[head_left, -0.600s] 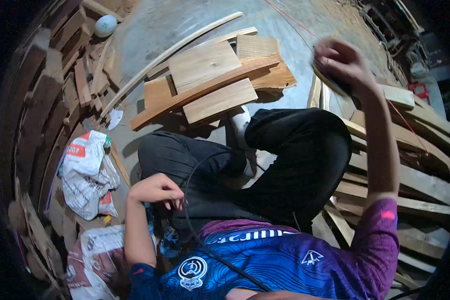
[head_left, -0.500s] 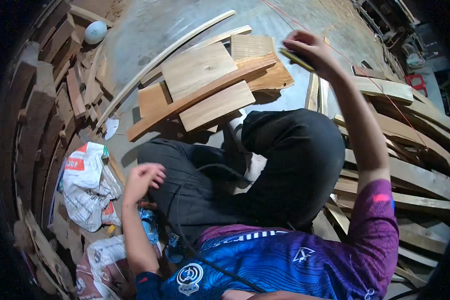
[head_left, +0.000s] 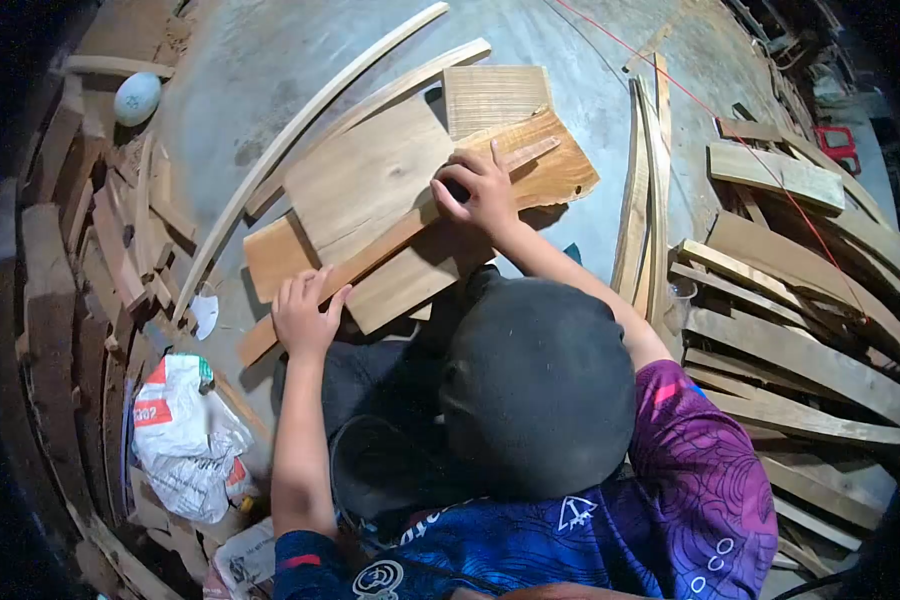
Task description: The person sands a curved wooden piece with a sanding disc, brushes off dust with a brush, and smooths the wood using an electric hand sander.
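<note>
Strip (head_left: 380,247) slantwise across loose boards (head_left: 370,170) on floor (head_left: 570,40). Left hand (head_left: 305,312): thumb and fingers pinching strip near lower end. Right hand (head_left: 481,192): curled over upper part, grip unclear. Laying-across seemingly done; release not yet made.

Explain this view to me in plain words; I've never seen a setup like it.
There is no machine here, just a person's two bare hands. The camera is worn on the head, looking forward and down. On the floor lie several boards, with a long wooden strip across them. The left hand is on the strip near its lower end; the right hand is farther up. How firmly either grips isn't clear. More timber lies to the right.
</note>
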{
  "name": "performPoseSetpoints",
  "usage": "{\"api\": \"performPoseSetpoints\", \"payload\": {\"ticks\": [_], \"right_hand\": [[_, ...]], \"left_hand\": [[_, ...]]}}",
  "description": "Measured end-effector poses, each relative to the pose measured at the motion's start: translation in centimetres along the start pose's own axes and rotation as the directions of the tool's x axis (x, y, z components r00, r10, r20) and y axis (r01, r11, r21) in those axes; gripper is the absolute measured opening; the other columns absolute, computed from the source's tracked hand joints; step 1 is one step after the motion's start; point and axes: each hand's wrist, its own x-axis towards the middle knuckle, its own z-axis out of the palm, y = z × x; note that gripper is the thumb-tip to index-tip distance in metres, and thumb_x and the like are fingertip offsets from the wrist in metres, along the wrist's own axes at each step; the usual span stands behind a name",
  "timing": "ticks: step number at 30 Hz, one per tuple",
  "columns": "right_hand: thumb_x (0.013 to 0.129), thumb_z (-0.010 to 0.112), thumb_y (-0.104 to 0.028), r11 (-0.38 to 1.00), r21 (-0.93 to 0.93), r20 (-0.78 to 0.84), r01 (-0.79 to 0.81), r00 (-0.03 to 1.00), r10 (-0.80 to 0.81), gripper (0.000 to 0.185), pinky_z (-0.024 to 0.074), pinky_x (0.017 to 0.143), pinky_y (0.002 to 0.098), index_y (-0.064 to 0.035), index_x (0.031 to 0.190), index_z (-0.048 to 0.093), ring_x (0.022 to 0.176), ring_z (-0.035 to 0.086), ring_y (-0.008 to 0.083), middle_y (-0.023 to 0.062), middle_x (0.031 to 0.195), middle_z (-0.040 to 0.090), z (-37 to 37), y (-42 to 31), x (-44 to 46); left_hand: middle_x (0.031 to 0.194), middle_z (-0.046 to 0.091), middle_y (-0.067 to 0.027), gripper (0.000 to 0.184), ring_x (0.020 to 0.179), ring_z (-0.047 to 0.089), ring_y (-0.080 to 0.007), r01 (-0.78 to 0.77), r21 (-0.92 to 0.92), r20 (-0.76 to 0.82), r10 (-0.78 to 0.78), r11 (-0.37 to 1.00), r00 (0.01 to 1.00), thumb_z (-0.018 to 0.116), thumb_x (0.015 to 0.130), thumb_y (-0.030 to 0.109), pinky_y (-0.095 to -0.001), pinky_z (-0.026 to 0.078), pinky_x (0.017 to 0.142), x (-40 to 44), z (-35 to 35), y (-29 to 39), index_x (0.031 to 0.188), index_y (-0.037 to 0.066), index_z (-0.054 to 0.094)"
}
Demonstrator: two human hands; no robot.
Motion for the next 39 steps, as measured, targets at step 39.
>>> {"api": "performPoseSetpoints", "payload": {"ticks": [39], "right_hand": [[0.09, 0.065, -0.032, 0.946, -0.234, -0.178, -0.227, 0.966, 0.188, 0.033, 0.0336, 0.103, 0.0624, -0.0167, 0.119, 0.066, 0.118, 0.063, 0.0288, 0.0075, 0.128, 0.067, -0.2, 7.8, 0.3]], "left_hand": [[0.106, 0.061, -0.0109, 0.071, 0.099, 0.062, -0.0273, 0.116, -0.467, -0.124, -0.195, 0.876, 0.973, 0.096, 0.068, 0.025, -0.0394, 0.053, 0.09, 3.5, 4.2, 4.7, 0.124, 0.005, 0.057]]}}
